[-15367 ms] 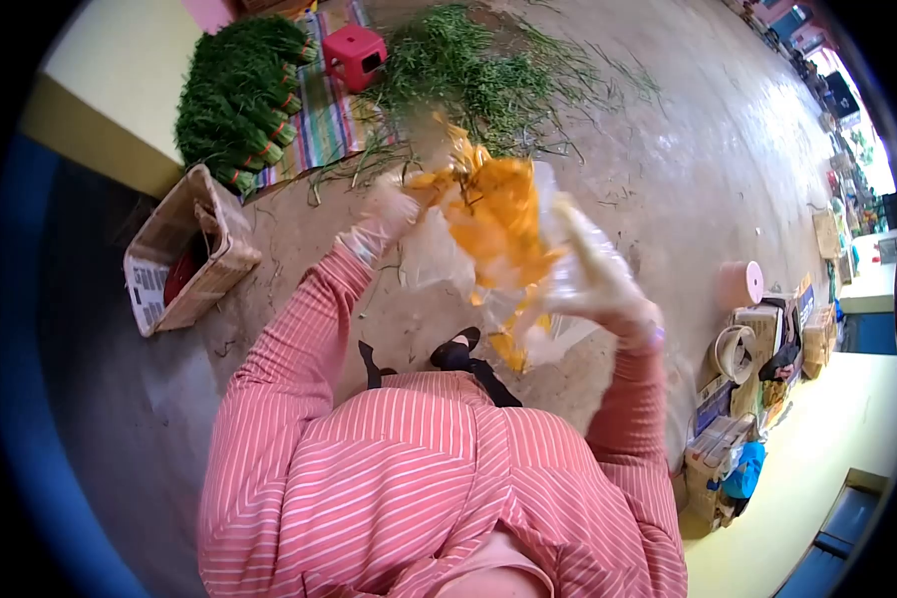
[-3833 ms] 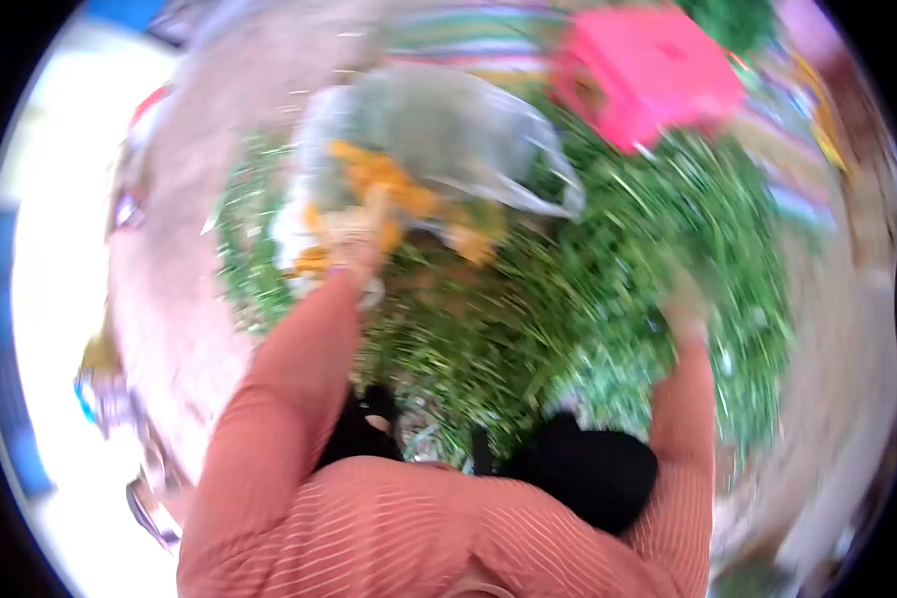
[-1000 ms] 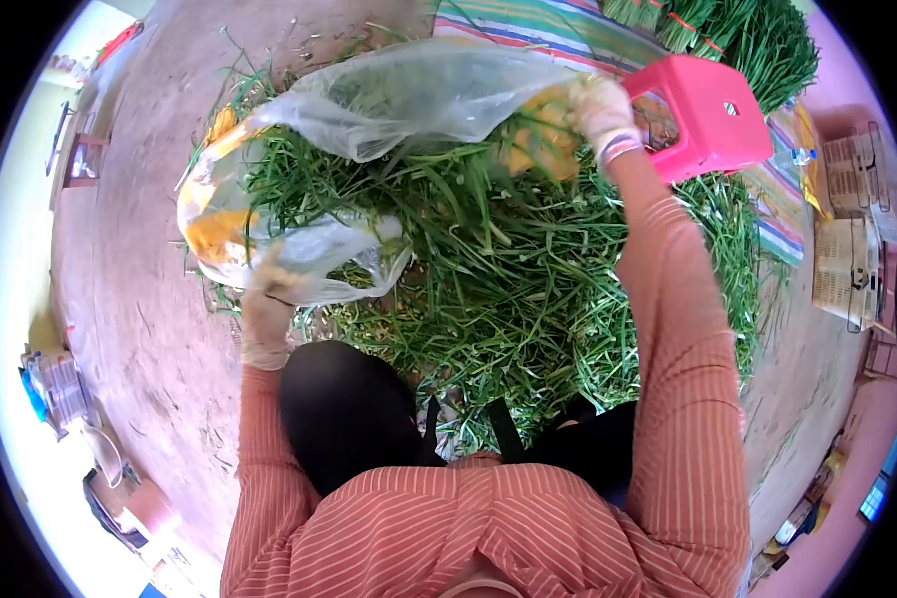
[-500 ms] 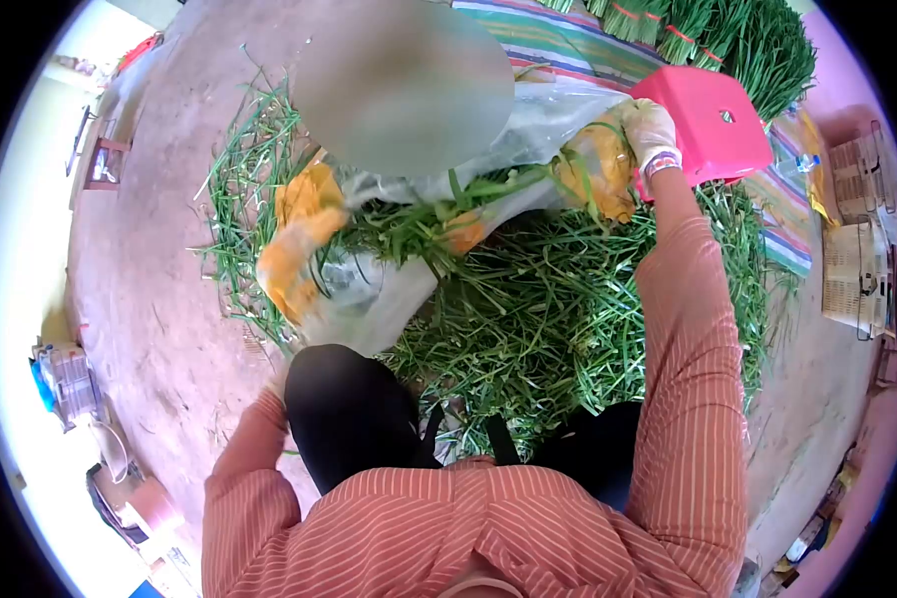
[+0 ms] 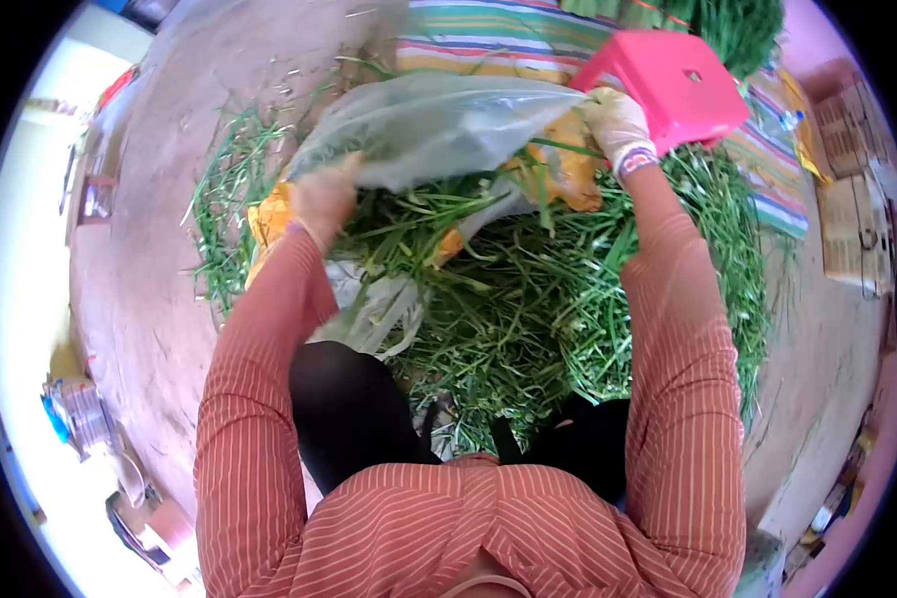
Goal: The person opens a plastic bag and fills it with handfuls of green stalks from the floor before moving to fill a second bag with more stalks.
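My right hand (image 5: 620, 130), in a pale glove, is closed on the gathered corner of a clear plastic sheet (image 5: 439, 120), beside a pink plastic stool (image 5: 673, 85). The sheet stretches leftward from it, and orange plastic (image 5: 571, 164) hangs just below. My left hand (image 5: 326, 202) is smeared by motion at the sheet's left end, over more orange plastic (image 5: 269, 217); its grip does not show clearly. Cut green leaves (image 5: 419, 224) lie between the hands, partly under the sheet. A second crumpled stretch of clear plastic (image 5: 384, 309) rests near my left knee.
A wide heap of loose green leaves (image 5: 528, 329) covers the floor before my knees. Behind it lies a striped mat (image 5: 498, 40), with bundled greens (image 5: 733, 30) at the back right. Plastic crates (image 5: 855, 234) stand along the right wall.
My left hand has risen from beside my left knee to the left end of the plastic. The clear sheet now spreads higher between both hands. My right hand keeps its hold.
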`<act>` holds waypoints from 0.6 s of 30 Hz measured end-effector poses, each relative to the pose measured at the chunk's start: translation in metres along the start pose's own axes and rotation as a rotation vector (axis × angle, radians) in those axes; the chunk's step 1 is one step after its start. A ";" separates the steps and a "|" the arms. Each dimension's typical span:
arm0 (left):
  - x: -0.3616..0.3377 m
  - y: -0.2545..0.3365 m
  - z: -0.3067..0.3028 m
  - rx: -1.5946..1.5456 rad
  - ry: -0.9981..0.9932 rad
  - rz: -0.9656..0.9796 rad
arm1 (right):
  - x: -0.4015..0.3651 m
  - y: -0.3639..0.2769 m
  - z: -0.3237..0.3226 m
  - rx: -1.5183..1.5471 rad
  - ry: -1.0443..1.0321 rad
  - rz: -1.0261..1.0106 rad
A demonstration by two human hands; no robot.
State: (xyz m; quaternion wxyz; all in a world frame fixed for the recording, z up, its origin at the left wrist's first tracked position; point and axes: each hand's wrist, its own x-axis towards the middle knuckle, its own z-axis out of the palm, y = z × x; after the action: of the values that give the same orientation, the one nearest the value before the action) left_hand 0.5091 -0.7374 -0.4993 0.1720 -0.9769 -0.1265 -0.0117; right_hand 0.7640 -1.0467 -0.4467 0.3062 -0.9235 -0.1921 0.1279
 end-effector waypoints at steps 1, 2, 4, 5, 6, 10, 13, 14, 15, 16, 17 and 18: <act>0.020 -0.029 0.015 -0.150 0.184 -0.090 | -0.002 0.011 -0.004 -0.069 0.023 -0.080; 0.040 -0.057 0.030 -0.311 0.382 -0.150 | -0.011 0.013 -0.009 -0.100 0.028 -0.070; 0.064 -0.082 -0.020 0.294 0.061 0.038 | -0.040 0.023 -0.027 -0.150 -0.017 -0.120; 0.101 -0.149 0.063 0.691 0.122 0.341 | -0.049 0.052 -0.026 0.062 -0.041 -0.131; 0.090 -0.106 -0.017 -0.036 -0.131 0.051 | -0.079 0.063 -0.047 0.052 -0.014 -0.129; 0.039 0.038 -0.190 -0.458 0.368 0.231 | -0.185 0.195 -0.105 -0.120 0.369 0.155; -0.008 0.156 -0.245 -1.123 -0.106 0.534 | -0.297 0.326 -0.116 0.046 0.658 0.621; -0.009 0.182 -0.228 -1.130 -0.164 0.826 | -0.334 0.327 -0.118 0.199 0.719 0.767; -0.013 0.213 -0.214 -1.169 -0.361 0.850 | -0.368 0.356 -0.107 -0.001 0.512 0.826; -0.022 0.242 -0.194 -1.268 -0.550 0.768 | -0.403 0.387 -0.096 -0.227 0.295 0.850; -0.024 0.267 -0.176 -1.228 -0.591 0.798 | -0.437 0.417 -0.085 -0.433 0.097 0.831; -0.024 0.291 -0.147 -1.251 -0.581 0.797 | -0.460 0.428 -0.071 -0.478 0.142 0.759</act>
State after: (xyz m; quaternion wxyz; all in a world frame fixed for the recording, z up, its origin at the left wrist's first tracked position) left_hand 0.5620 -1.0574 -0.4599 -0.4570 -0.8279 0.2225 0.2371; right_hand 0.4965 -1.5988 -0.6003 0.0284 -0.9799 0.1573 0.1194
